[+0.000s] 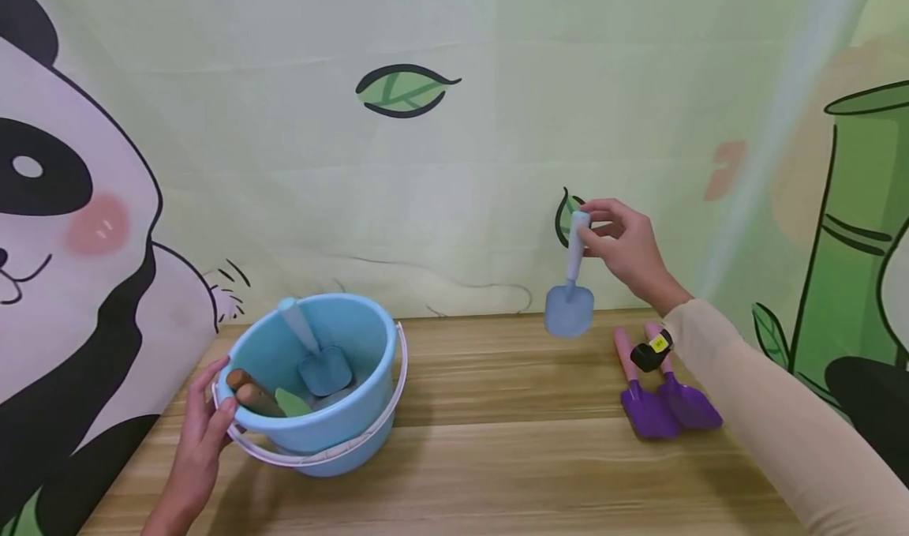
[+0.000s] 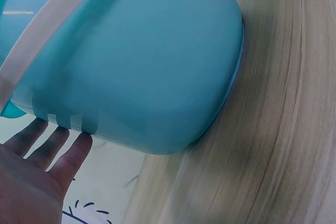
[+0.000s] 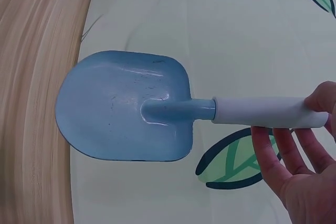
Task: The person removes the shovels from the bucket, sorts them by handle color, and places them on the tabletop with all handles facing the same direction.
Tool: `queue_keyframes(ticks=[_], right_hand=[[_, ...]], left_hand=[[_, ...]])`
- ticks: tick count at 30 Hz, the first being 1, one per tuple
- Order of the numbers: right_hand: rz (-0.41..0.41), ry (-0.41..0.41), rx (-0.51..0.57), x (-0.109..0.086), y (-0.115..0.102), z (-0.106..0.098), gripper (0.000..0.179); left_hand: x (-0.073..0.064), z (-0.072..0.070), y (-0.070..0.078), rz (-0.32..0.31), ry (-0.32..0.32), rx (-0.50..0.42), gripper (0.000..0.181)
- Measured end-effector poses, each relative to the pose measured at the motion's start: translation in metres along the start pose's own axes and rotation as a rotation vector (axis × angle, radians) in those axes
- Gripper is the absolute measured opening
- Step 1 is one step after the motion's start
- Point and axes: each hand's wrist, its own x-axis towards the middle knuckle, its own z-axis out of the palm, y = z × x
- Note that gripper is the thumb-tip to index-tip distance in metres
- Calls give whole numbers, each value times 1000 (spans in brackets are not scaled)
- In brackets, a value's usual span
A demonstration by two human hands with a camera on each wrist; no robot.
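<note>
My right hand (image 1: 625, 248) pinches the pale handle of a small blue toy shovel (image 1: 569, 311) between thumb and fingers. The shovel hangs upright above the table's back edge, blade down; the right wrist view shows scuffs on the blade (image 3: 126, 106). My left hand (image 1: 199, 433) rests against the left side of a light blue bucket (image 1: 341, 433), fingers fairly straight on its outer wall, as the left wrist view shows. Inside the bucket lie another blue shovel (image 1: 325, 372), brown handle-like pieces (image 1: 257, 398) and a green piece (image 1: 291, 402). Their lower parts are partly hidden.
Two purple toy shovels (image 1: 649, 414) with pink handles lie on the wooden table (image 1: 497, 457) at the right, beneath my right forearm. The bucket's white handle (image 1: 341, 453) hangs down in front. A printed cloth backdrop (image 1: 461, 204) stands behind the table.
</note>
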Motion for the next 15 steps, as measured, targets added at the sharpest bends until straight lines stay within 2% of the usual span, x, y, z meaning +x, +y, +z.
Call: queue_keyframes(ticks=[7, 15], right_hand=[[63, -18, -19, -3, 9, -5, 40], [120, -67, -57, -10, 35, -6, 41]], left_hand=[[0, 0, -1, 9, -2, -2, 57], [0, 0, 0, 1, -1, 9, 56]])
